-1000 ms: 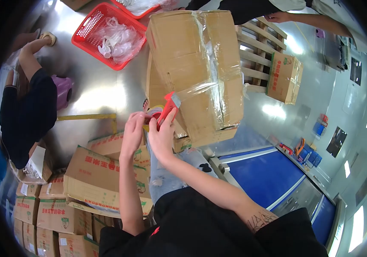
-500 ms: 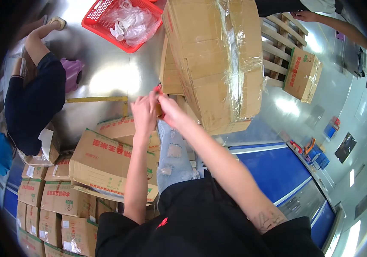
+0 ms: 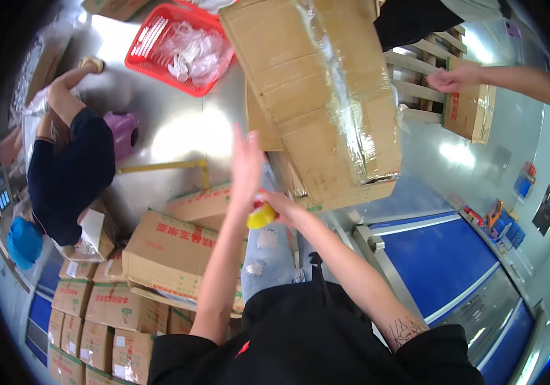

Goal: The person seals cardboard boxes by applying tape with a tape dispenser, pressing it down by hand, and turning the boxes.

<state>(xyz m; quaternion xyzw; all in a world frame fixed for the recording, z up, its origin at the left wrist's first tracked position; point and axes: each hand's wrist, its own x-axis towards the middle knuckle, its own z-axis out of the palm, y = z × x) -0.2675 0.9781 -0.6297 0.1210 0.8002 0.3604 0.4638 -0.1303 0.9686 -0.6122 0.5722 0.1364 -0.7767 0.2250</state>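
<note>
My right hand [image 3: 282, 209] is wrapped round a tape dispenser [image 3: 261, 215] with a red part and a roll of yellowish tape, held low in front of my jeans. Just above and to the left of it is my left hand [image 3: 246, 165], blurred by motion, its fingers stretched out and no object visible in them. Beyond both hands stands a large brown carton [image 3: 316, 96], with shiny clear tape along its seam. A flatter carton [image 3: 166, 247] with red printing lies by my left forearm.
Stacked cartons [image 3: 111, 305] fill the lower left. A red basket [image 3: 153, 48] holds clear plastic. A person in dark clothes [image 3: 73, 176] bends at the left. Another person's hand [image 3: 451, 79] reaches in near a wooden pallet [image 3: 409, 67]. A blue conveyor [image 3: 435, 256] runs at the right.
My hands have come apart and the tape dispenser is lower, nearer my body. My left hand has opened out. The view has shifted, and the other person's hand at right reaches further in.
</note>
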